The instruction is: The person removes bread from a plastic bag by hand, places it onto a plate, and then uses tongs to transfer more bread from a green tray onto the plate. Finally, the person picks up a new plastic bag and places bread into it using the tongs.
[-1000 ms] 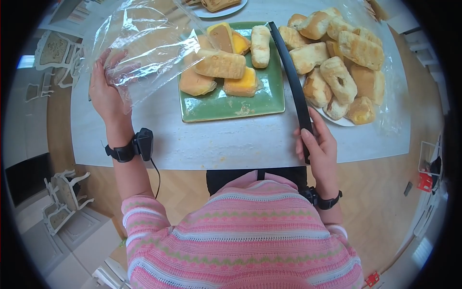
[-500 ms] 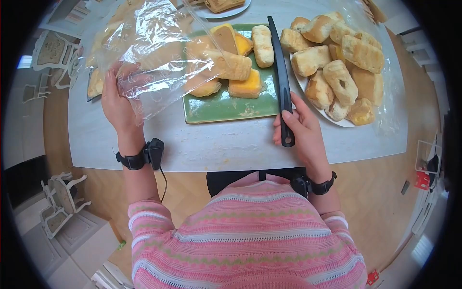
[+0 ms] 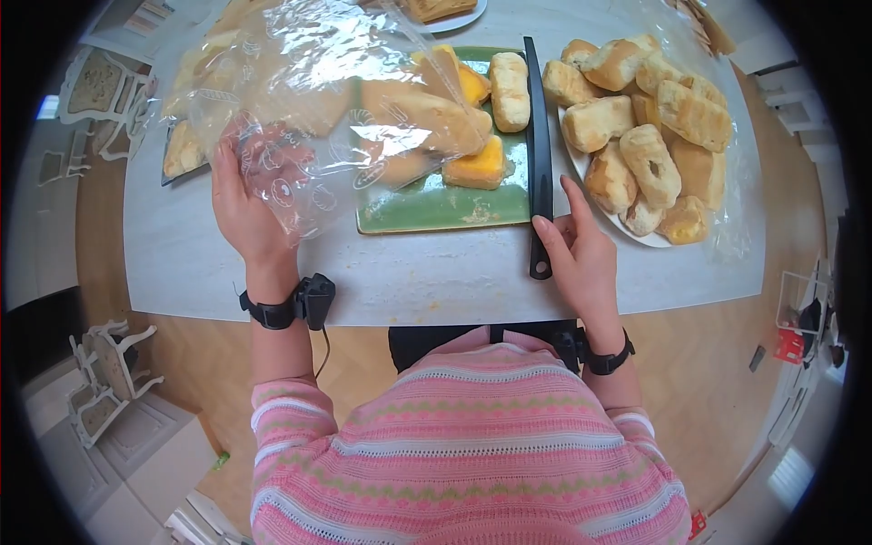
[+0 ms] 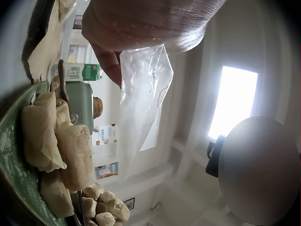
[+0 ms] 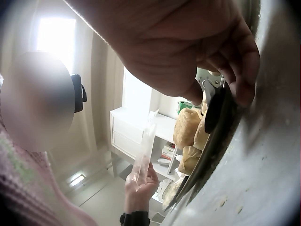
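Note:
My left hand [image 3: 247, 213] grips a clear printed plastic bag [image 3: 313, 100], which spreads over the left part of the green square plate [image 3: 436, 214]; its fingers show blurred through the film. In the right wrist view the bag [image 5: 145, 153] stands up from that hand. Bread pieces [image 3: 474, 167] lie on the plate, some seen through the bag. A long black utensil [image 3: 540, 154] rests along the plate's right edge. My right hand [image 3: 583, 259] is beside its handle end, thumb touching or very near it, fingers loosely apart.
A white plate [image 3: 650, 239] piled with bread stands to the right, with another clear plastic bag [image 3: 734, 218] beside it. At the back is a white plate [image 3: 465, 20] with bread. More bread [image 3: 184, 150] sits on a dark-edged tray at the left.
The left hand and bag have moved right, further over the green plate. The black utensil has shifted left onto the plate's right edge, and the right hand's fingers have loosened from its handle.

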Motion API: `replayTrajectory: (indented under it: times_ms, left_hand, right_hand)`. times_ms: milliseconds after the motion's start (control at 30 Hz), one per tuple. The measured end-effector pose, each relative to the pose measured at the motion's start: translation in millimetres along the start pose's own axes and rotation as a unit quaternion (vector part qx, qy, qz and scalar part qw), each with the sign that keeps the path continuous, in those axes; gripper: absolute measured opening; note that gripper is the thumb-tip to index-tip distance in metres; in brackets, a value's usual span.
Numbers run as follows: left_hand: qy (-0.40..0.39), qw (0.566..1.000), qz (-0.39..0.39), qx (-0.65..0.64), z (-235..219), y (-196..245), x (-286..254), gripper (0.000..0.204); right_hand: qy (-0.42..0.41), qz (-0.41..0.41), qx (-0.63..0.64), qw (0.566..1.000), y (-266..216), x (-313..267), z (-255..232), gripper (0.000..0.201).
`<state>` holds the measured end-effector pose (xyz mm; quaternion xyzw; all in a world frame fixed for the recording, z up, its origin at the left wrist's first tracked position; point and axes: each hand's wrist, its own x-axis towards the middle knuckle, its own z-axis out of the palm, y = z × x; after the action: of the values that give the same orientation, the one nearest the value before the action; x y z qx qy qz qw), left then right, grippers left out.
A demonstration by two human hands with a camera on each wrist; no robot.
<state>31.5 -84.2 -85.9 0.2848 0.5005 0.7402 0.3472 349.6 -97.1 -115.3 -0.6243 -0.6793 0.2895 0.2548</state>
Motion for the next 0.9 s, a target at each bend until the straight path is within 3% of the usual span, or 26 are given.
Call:
replayTrajectory:
  times_ms: [133,200,333,400,433,533,567,633,800,867,900]
  left_hand:
    - [-0.028,0.999,-0.009,-0.012,0,-5,-6,0.045]
    - [-0.034,0.999,-0.015,-0.028,3,-6,-11,0.046]
    - [-0.077,0.993,-0.029,-0.09,9,-14,-20,0.047]
    - [-0.1,0.985,-0.038,-0.136,19,-17,-30,0.045]
    - [-0.121,0.975,-0.048,-0.182,25,-19,-37,0.045]
    - [-0.149,0.974,-0.058,-0.163,44,-21,-58,0.048]
    - [-0.153,0.973,-0.059,-0.163,47,-23,-65,0.048]
    - [-0.172,0.971,-0.07,-0.15,50,-28,-78,0.05]
    - [-0.195,0.969,-0.08,-0.128,48,-31,-95,0.053]
    - [-0.146,0.981,-0.085,-0.09,45,-37,-98,0.051]
    - [-0.158,0.979,-0.09,-0.093,45,-37,-98,0.051]
  right_hand:
    - [0.038,-0.006,0.035,0.999,2,-4,1,0.052]
    - [0.116,-0.081,-0.03,0.99,5,-5,-1,0.05]
    - [0.126,-0.117,0.007,0.985,-10,-7,-10,0.049]
    - [-0.014,-0.076,0.22,0.972,-19,-7,-11,0.056]
    - [-0.012,-0.076,0.221,0.972,-22,-7,-9,0.056]
    - [-0.13,-0.058,0.379,0.914,-31,-6,-6,0.069]
    - [-0.125,-0.057,0.38,0.915,-34,-6,-6,0.069]
    - [-0.11,0.004,0.489,0.865,-38,-7,-5,0.054]
    - [-0.06,0.008,0.499,0.864,-23,-9,-15,0.027]
    - [-0.031,-0.003,0.506,0.862,-15,-12,-20,0.021]
    - [-0.022,-0.013,0.504,0.864,-10,-14,-22,0.019]
